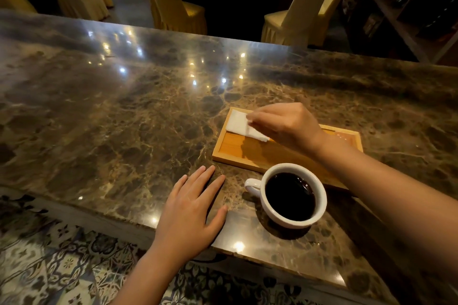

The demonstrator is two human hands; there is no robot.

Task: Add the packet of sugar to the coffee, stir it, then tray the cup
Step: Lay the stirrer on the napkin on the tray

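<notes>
The sugar packet (244,127), one white paper sachet, lay at the far left corner of the wooden tray (230,148), and my right hand (285,126) hovered over it with the fingertips drawn together at its upper edge. I could not tell whether they had truly closed on the paper or only touched it. To do this step well, I judged I should pinch one short edge firmly, lift it flat off the tray without crumpling it, and carry it over the cup before tearing.

The one white cup (293,195), full of dark coffee, stood on the bench (124,106) near its front edge, just in front of the tray and not on it, with the handle turned to my left. My left hand (192,208) rested flat on the bench at the front edge, fingers spread, holding nothing. I saw one tray, one cup, one packet, and no spoon or stirrer in view.
</notes>
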